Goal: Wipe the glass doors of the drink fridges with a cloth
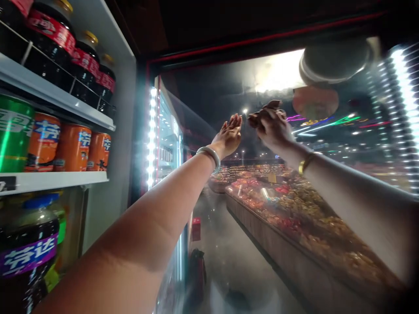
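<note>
A glass door [209, 244] with a dark frame fills the middle and right of the view. My left hand [229, 135], with a pale bangle at the wrist, is stretched out flat against the glass, fingers extended and holding nothing. Just right of it, my right hand [275, 128] grips a dark brown cloth [273, 104] up against the pane. Bunched folds of the cloth stick out past the fingers. A gold-coloured band circles my right wrist.
Shelves at left hold cola bottles [85, 56], orange cans [72, 147], a green can [15, 133] and a purple-labelled bottle [29, 253]. Light strips [152, 137] run beside the glass. Through the pane appear a long produce display [294, 209] and an aisle floor [229, 261].
</note>
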`<state>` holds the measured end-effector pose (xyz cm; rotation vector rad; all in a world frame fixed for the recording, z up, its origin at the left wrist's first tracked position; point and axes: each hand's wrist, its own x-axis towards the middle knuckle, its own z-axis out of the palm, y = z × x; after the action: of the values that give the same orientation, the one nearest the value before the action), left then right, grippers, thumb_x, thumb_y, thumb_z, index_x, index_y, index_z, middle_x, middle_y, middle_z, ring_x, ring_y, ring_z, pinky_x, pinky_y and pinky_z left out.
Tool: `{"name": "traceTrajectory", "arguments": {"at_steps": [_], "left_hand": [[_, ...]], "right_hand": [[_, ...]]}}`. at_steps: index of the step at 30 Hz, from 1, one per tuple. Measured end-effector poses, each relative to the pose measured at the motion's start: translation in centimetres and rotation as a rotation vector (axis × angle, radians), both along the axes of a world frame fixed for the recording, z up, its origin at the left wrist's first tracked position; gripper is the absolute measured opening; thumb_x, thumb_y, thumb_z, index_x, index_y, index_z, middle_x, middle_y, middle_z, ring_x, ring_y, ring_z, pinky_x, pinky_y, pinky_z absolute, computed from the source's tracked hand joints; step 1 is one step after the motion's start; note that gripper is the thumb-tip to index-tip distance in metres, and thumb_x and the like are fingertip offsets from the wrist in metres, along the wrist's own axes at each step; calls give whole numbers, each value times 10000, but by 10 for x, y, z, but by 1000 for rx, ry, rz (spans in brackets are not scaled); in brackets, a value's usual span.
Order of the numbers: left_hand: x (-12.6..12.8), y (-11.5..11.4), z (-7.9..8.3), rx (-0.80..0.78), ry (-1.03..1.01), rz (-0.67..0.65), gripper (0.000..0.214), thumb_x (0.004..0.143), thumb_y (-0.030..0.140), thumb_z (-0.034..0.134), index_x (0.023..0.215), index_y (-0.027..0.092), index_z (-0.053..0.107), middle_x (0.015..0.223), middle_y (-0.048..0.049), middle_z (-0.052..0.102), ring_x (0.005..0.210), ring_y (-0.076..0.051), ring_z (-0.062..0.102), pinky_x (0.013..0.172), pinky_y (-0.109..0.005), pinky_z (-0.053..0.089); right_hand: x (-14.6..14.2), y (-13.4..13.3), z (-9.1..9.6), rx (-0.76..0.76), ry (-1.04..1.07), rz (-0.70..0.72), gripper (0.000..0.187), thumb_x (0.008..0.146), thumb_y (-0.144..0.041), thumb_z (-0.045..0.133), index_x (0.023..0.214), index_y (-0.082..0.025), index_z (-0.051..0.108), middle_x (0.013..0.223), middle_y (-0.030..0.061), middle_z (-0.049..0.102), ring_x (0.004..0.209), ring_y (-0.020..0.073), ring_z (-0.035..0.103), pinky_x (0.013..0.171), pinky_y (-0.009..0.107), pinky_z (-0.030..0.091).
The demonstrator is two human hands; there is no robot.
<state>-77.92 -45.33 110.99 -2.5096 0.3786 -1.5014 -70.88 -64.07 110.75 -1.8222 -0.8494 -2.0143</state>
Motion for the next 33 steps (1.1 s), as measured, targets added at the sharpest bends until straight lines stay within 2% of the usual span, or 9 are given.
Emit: {"name": "traceTrajectory", "arguments": {"at_steps": [4, 8, 12, 16, 19, 22, 25, 29, 33], "left_hand": [[5, 11, -6, -63, -106, -4, 686, 1008, 217, 209, 1667, 60, 104, 1769, -103, 55, 1640, -179, 19, 1343, -384, 11], [12, 22, -11, -93, -127, 11, 684, 1019, 265, 253, 1661, 51, 152, 1763, -118, 106, 1641, -201, 72, 1350, -389, 26], [18, 34, -10, -113, -137, 23, 689, 1016, 281, 264, 1662, 61, 166, 1762, -111, 127, 1641, -211, 85, 1352, -408, 30], [22, 45, -9, -95, -162, 16, 682, 1021, 286, 244, 1662, 65, 169, 1763, -108, 123, 1643, -189, 60, 1350, -404, 9], [23, 53, -13, -97, -176, 23, 677, 1030, 300, 219, 1659, 51, 171, 1763, -117, 122, 1644, -194, 50, 1350, -409, 1], [22, 61, -17, -97, -166, 36, 682, 1030, 307, 227, 1657, 46, 174, 1761, -123, 134, 1643, -210, 67, 1352, -422, 4], [20, 66, -18, -74, -186, 36, 688, 1016, 286, 245, 1658, 50, 168, 1762, -118, 127, 1644, -197, 62, 1349, -410, -16], [21, 72, -15, -124, -250, 39, 704, 995, 279, 275, 1657, 55, 185, 1761, -126, 129, 1645, -198, 60, 1348, -412, -20], [23, 80, -17, -204, -270, 45, 697, 1008, 312, 268, 1666, 99, 176, 1760, -101, 156, 1645, -197, 64, 1349, -426, -22]], "right_hand": [[-1, 41, -16, -86, -3, 43, 449, 995, -322, 470, 1392, -217, 652, 1523, 117, 556, 1467, 366, 448, 1270, 643, 359], [10, 21, -44, -210, 41, 84, 496, 1010, -336, 440, 1493, -316, 553, 1582, 39, 510, 1514, 315, 411, 1283, 628, 369], [16, 13, -19, -21, 120, 72, 470, 1004, -353, 429, 1412, -230, 625, 1542, 123, 539, 1476, 390, 433, 1217, 697, 408], [12, 60, 9, 1, 119, 65, 439, 1002, -344, 430, 1358, -232, 662, 1517, 112, 556, 1475, 367, 431, 1252, 651, 385], [9, 84, -11, -133, 81, 65, 485, 1008, -345, 433, 1434, -191, 608, 1590, 107, 489, 1524, 331, 382, 1316, 576, 330], [11, 79, -33, -202, 71, 64, 522, 1003, -341, 441, 1478, -163, 565, 1627, 117, 443, 1542, 333, 359, 1326, 575, 315], [12, 80, -24, -73, 105, 95, 501, 990, -336, 470, 1455, -194, 592, 1597, 119, 480, 1513, 357, 396, 1288, 624, 355], [6, 112, 1, -8, 93, 102, 513, 992, -333, 502, 1500, -280, 550, 1588, 94, 492, 1495, 358, 411, 1269, 634, 361], [4, 117, -24, -129, 1, 86, 477, 1026, -386, 467, 1498, -378, 539, 1587, 38, 492, 1483, 329, 427, 1286, 601, 339]]}}
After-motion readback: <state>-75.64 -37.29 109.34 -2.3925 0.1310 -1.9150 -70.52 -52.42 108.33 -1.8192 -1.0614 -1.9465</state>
